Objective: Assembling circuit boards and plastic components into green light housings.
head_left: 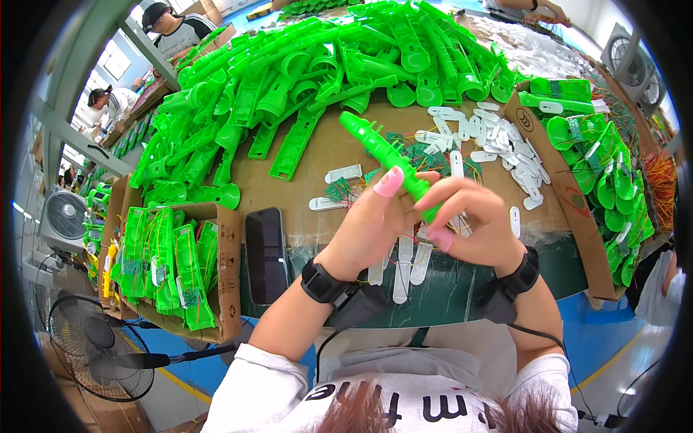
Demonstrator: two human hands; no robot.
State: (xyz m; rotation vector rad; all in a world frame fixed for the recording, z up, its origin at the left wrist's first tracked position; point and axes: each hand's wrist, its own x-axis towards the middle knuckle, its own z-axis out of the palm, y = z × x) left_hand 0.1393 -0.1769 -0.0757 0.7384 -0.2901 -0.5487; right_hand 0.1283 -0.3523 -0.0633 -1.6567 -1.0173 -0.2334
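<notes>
Held slantwise over the bench is a long green plastic housing (380, 149), shaped like a toy recorder with small raised nubs along its side. My left hand (372, 220) is wrapped round its middle, thumb on top. At its near end my right hand (476, 209) closes thumb and fingers on it; what lies inside that grip is partly hidden. Under and beside my hands are white plastic strips (404, 268), green circuit boards (432, 159) and thin coloured wires. Another white strip (343, 173) lies left of my left hand.
Green housings (289, 79) are heaped at the back. White pieces (505, 144) are piled at right. Boxes of wired green parts stand left (229, 274) and right (570, 209). A dark phone (266, 256) lies at left, near a fan (97, 339). Other people (170, 32) work beyond.
</notes>
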